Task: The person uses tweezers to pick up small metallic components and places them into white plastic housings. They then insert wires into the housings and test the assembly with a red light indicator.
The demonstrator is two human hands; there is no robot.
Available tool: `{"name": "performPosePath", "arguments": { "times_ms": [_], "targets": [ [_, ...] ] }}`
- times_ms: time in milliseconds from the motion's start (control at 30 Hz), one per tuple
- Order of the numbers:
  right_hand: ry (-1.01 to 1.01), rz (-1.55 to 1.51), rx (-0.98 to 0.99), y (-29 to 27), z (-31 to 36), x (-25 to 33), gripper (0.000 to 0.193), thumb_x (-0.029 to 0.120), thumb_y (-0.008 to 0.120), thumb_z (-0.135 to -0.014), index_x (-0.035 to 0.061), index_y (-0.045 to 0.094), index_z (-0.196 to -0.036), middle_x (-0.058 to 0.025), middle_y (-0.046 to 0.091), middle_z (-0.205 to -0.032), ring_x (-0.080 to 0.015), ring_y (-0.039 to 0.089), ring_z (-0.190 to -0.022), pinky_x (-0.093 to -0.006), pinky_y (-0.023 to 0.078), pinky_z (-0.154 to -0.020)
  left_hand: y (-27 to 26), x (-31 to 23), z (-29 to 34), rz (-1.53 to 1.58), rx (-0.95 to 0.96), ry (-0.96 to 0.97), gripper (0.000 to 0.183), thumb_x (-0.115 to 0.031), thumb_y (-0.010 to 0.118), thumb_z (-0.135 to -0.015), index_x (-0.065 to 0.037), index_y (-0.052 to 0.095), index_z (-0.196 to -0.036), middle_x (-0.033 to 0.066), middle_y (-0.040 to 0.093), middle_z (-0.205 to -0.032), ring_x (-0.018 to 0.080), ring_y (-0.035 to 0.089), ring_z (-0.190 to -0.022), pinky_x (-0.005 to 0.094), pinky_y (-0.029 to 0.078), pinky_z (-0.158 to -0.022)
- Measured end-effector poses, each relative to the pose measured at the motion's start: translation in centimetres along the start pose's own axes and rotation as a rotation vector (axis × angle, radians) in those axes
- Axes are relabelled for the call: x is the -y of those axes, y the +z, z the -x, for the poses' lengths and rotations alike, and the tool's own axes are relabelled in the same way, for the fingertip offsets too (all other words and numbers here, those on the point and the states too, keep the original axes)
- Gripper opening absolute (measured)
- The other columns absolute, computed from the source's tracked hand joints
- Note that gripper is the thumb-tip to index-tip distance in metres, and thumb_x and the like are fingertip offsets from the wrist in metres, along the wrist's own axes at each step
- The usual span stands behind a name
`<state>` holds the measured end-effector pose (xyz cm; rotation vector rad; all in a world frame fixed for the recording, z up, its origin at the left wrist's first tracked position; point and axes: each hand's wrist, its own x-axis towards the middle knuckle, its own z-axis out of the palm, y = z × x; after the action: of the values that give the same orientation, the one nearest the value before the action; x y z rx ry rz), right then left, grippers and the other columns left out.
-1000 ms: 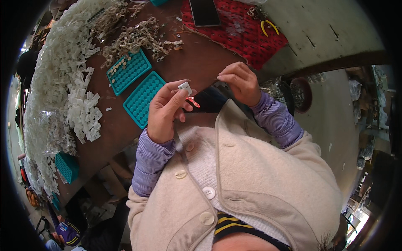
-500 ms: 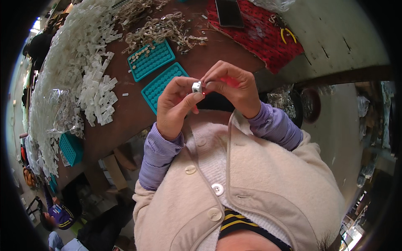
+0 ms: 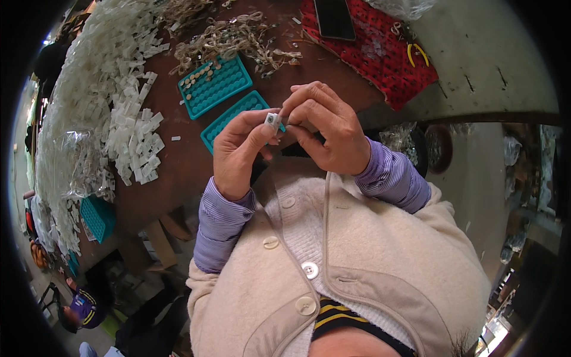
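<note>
In front of my chest, my left hand [image 3: 238,152] pinches a small white block [image 3: 272,119] between thumb and forefinger. A dark spot shows on the block's near face. Close against the block's right side is my right hand [image 3: 330,128], its fingers curled and drawn together at the tips. Whatever those tips hold, if anything, is too small to make out. Just beyond my left hand lies a teal tray with rows of round hollows [image 3: 221,126], partly hidden by the hand. A second teal tray [image 3: 223,89] behind it carries several small round beige pieces.
A large heap of white and clear plastic pieces [image 3: 134,140] covers the left of the brown table [image 3: 140,208]. Tangled beige cords [image 3: 235,38] lie at the back. On a red cloth [image 3: 386,62] are a dark phone [image 3: 334,19] and yellow-handled pliers [image 3: 417,55]. A teal basket [image 3: 97,219] stands lower left.
My left hand has shifted slightly left and turned the block. My right hand has turned, its fingers now curling more over the block's right side.
</note>
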<state>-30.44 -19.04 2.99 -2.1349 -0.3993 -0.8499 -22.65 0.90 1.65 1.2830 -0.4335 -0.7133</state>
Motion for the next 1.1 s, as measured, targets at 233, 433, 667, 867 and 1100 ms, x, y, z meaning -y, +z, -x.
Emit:
{"name": "performPosePath", "arguments": {
  "times_ms": [233, 433, 667, 867, 1100],
  "targets": [
    [0.108, -0.07, -0.077, -0.4, -0.2, -0.8, 0.02, -0.008, 0.076, -0.08, 0.0012, 0.061, -0.09, -0.0124, 0.068, -0.098, -0.0304, 0.067, -0.091, -0.0419, 0.057, -0.078, 0.3, 0.2, -2.3, 0.173, 0.048, -0.1, 0.024, -0.015, 0.069, -0.106, 0.001, 0.071, -0.124, 0.0032, 0.075, -0.103, 0.0061, 0.066, -0.086, 0.022, 0.054, -0.069],
    [0.152, -0.053, 0.02, -0.9, 0.2, -1.7, 0.022, -0.006, 0.079, -0.078, 0.0013, 0.062, -0.091, -0.0119, 0.066, -0.097, -0.0306, 0.066, -0.089, -0.0393, 0.057, -0.075, 0.3, -0.5, -3.4, -0.038, 0.12, -0.117, 0.023, -0.013, 0.074, -0.103, 0.0, 0.071, -0.122, 0.0016, 0.075, -0.102, 0.0044, 0.064, -0.085, 0.0203, 0.051, -0.07],
    [0.246, 0.141, 0.037, -1.1, -0.9, -5.4, 0.024, 0.012, 0.084, -0.082, 0.0061, 0.068, -0.099, -0.011, 0.066, -0.1, -0.0338, 0.066, -0.097, -0.043, 0.054, -0.083, -1.9, -1.0, -4.2, 0.101, -0.003, 0.195, 0.021, -0.007, 0.065, -0.103, -0.001, 0.071, -0.122, 0.0106, 0.067, -0.133, 0.0154, 0.063, -0.116, 0.0327, 0.05, -0.103],
    [0.202, 0.489, 0.138, -0.1, -3.5, -9.9, 0.02, 0.014, 0.079, -0.084, 0.0087, 0.074, -0.102, -0.0092, 0.063, -0.1, -0.0309, 0.064, -0.102, -0.043, 0.05, -0.092, -5.6, -1.5, -5.0, 0.967, -0.043, -0.05, 0.026, -0.021, 0.055, -0.108, -0.006, 0.062, -0.127, 0.0153, 0.062, -0.131, 0.0202, 0.062, -0.098, 0.033, 0.056, -0.078],
    [-0.1, 0.539, 0.33, 1.0, -4.9, -10.1, 0.015, 0.009, 0.073, -0.081, 0.0098, 0.073, -0.096, -0.009, 0.063, -0.104, -0.0282, 0.062, -0.103, -0.0405, 0.05, -0.09, -4.8, -0.8, -4.0, 0.846, -0.051, -0.179, 0.024, -0.025, 0.053, -0.111, -0.003, 0.061, -0.119, 0.0009, 0.041, -0.084, 0.0083, 0.042, -0.066, 0.02, 0.035, -0.043]
  ]
}}
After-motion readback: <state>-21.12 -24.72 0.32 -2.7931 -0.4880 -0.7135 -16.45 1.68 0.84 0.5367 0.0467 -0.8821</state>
